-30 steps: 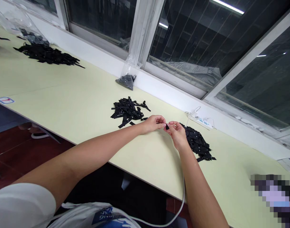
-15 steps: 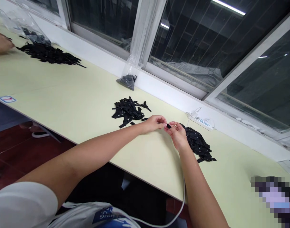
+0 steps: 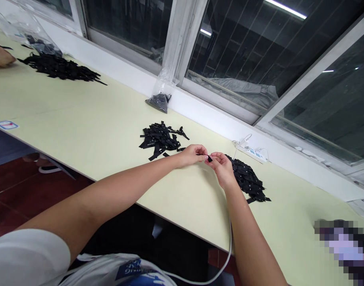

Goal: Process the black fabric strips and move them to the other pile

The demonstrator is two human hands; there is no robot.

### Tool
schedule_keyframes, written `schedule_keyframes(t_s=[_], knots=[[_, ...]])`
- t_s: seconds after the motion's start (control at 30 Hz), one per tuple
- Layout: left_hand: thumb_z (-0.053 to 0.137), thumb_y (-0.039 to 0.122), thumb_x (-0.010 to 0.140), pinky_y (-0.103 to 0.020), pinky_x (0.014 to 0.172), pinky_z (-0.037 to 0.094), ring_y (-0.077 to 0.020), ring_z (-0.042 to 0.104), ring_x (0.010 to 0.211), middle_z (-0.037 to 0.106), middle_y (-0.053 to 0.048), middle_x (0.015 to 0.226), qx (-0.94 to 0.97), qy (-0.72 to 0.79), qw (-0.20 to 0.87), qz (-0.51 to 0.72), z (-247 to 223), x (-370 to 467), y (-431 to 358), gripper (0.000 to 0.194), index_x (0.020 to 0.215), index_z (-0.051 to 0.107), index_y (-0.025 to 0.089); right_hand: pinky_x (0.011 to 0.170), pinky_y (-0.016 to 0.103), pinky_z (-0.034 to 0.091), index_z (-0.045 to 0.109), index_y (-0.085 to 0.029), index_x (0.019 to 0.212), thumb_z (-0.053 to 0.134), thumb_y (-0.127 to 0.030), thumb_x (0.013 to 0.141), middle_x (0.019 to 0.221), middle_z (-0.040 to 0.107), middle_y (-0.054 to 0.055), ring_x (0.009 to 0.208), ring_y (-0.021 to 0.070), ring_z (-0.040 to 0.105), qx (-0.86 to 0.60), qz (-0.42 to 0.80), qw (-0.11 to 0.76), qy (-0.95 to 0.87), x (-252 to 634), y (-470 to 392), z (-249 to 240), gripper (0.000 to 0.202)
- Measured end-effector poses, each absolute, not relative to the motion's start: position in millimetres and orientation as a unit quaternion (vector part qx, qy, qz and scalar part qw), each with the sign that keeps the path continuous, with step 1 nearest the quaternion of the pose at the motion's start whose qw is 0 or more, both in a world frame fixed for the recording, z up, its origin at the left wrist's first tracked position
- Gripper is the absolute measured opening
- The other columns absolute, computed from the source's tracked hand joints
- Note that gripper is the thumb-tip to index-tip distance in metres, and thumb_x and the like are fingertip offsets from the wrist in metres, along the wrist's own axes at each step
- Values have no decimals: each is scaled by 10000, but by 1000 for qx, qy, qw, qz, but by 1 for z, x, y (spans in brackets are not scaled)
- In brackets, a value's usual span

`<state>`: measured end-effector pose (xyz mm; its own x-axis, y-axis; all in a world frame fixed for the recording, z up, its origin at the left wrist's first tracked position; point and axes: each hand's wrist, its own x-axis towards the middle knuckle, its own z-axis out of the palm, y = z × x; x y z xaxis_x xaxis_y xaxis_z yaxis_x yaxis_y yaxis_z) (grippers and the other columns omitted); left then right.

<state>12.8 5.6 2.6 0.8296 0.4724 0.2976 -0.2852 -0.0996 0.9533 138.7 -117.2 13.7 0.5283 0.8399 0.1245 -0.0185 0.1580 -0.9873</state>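
Pale green table (image 3: 80, 119) under dark windows. Left hand (image 3: 192, 155) and right hand (image 3: 222, 167) meeting fingertip to fingertip, both pinched on one small black strip (image 3: 210, 159), just above the tabletop. Black piles beside: one left (image 3: 160, 139), one right (image 3: 247, 180). Farther back, bag (image 3: 160, 97) at the sill, another pile (image 3: 61, 67), a co-worker's hand (image 3: 0, 55).
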Motion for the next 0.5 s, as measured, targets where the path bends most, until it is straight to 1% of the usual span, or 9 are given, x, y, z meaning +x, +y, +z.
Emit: schedule_keyframes(t_s=[0.1, 0.23, 0.37, 0.5], knots=[[752, 253, 769, -305, 823, 454, -117, 586, 802, 642, -15, 829, 693, 63, 659, 287, 2, 13, 6, 196, 864, 630, 133, 809, 351, 602, 632, -198, 882, 910, -413, 590, 744, 688, -3, 717, 160, 691, -578, 305, 664, -363, 140, -116, 12, 457], [731, 216, 781, -307, 840, 458, -118, 594, 809, 651, -24, 842, 704, 77, 641, 296, 0, 14, 6, 163, 876, 634, 127, 826, 357, 604, 638, -192, 895, 907, -393, 589, 789, 717, 20, 743, 177, 713, -587, 300, 660, -361, 140, -116, 11, 454], [725, 206, 784, -296, 807, 460, -113, 587, 783, 642, -19, 822, 708, 92, 635, 295, -1, 15, 8, 154, 870, 626, 127, 828, 341, 605, 640, -193, 894, 903, -373, 586, 790, 724, 21, 754, 176, 720, -594, 294, 656, -360, 139, -116, 11, 443], [725, 222, 784, -292, 792, 458, -117, 591, 779, 649, -24, 825, 712, 86, 641, 273, -2, 15, 9, 173, 880, 616, 128, 831, 348, 614, 640, -194, 894, 887, -370, 613, 783, 726, 22, 752, 176, 722, -594, 299, 653, -363, 138, -116, 12, 413]])
